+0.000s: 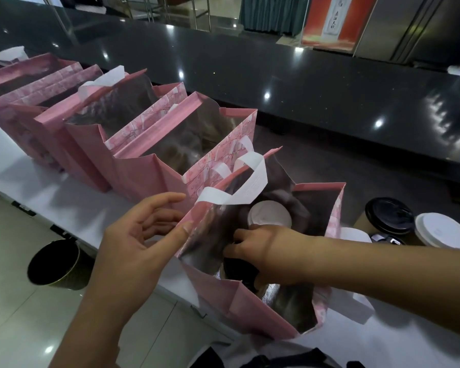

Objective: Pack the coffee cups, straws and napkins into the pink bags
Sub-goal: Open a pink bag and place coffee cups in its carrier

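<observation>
The nearest pink bag (pixel 250 312) is standing open at the edge of the white table (pixel 409 341), and a black-lidded cup (pixel 241 272) is being lowered into its near half by the right hand (pixel 266 257), whose fingers are curled down around the cup from above. A white-lidded cup (pixel 270 214) is already seated upright in the far half of the bag. The left hand (pixel 144 235) is held spread, with only the thumb tip pressed on the left rim, so the mouth is kept wide. To do this step well, the cup should probably be kept upright, its long axis vertical and the lid pointing up, and set flat on the bottom just beside the first cup before it is released; a tilt may let it lean on the foil lining. The bag's long axis runs away from the person, and its white handle (pixel 250 179) points up
</observation>
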`<state>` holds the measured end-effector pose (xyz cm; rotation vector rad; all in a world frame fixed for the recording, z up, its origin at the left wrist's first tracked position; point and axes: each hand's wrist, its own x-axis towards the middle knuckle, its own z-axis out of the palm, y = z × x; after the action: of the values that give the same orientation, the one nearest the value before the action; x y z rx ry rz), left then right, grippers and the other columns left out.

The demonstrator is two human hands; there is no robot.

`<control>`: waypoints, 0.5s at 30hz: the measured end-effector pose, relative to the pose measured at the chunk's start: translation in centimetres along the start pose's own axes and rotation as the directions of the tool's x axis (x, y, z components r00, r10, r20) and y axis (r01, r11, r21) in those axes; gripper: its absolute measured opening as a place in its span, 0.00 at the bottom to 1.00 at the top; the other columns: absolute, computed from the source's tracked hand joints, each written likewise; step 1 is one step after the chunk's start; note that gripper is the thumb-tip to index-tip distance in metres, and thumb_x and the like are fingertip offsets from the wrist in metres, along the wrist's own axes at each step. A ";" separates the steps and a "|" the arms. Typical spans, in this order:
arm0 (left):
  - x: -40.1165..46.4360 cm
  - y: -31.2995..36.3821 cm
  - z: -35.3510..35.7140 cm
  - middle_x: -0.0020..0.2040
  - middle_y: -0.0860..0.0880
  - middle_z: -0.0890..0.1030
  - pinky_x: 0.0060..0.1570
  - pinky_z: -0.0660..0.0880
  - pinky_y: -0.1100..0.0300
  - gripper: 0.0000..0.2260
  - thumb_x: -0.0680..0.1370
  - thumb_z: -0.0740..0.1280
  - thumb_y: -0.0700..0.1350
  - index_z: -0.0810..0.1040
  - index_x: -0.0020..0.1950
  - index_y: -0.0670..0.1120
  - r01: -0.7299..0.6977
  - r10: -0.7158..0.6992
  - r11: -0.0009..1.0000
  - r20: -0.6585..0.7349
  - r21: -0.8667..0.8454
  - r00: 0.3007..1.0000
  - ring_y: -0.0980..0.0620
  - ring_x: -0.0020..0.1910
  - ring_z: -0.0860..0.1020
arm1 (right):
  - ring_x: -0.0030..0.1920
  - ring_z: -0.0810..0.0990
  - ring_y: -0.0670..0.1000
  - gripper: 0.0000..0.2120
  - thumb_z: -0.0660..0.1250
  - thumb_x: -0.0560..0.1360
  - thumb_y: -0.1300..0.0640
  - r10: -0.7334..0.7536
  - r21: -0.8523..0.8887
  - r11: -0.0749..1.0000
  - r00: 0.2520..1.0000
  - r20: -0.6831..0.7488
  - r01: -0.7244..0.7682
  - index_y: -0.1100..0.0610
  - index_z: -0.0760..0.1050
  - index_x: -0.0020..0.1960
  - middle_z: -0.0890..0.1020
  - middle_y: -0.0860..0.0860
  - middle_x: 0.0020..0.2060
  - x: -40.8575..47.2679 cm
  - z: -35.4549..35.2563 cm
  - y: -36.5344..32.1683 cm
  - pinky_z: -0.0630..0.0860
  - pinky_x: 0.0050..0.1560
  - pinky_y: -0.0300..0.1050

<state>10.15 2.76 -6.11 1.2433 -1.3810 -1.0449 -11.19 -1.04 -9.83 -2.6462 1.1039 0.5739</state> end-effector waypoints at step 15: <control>0.2 -0.2 1.1 0.43 0.48 0.85 0.43 0.78 0.69 0.11 0.69 0.74 0.47 0.84 0.50 0.55 0.004 -0.004 0.999 0.011 -0.037 1.000 0.53 0.42 0.83 | 0.60 0.75 0.57 0.34 0.75 0.70 0.51 0.060 0.065 0.996 0.997 0.055 -0.064 0.45 0.65 0.72 0.70 0.51 0.64 -0.2 0.1 1.8 0.77 0.56 0.51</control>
<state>9.14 2.58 -6.48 1.2157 -1.3621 -1.0768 -12.66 -2.13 -9.94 -2.5336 1.1726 0.6044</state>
